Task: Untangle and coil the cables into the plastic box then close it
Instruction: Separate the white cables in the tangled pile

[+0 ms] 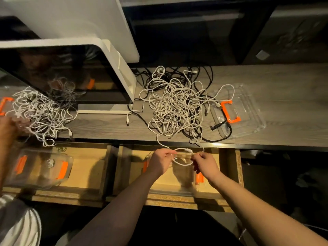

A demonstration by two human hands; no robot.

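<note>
A dim room with dark shelving at the far side frames a grey wood-grain desk (266,82), and below its near edge an open wooden drawer (229,157) shows pale boards. On the desk, right of centre, lies the tangle of white and black cables (175,105); the clear lid (248,110) with its orange handle rests just right of it, touching some strands. The plastic box (177,185) sits in the drawer, under the hands. The left hand (160,163) pinches one side of a small white coil (182,157) held over the box, and the right hand (205,164) pinches the other side; a strand runs from the coil up to the heap. To do this step well, I would judge it best to keep the loops even, feed slack from the heap slowly, and stop when the strand snags instead of pulling, since it seems to run into the knot. A white monitor (71,73) stands far left, with a second cable heap (40,112) below it, another person's hand (8,128) at it, and another clear box (39,167) in the left drawer.
</note>
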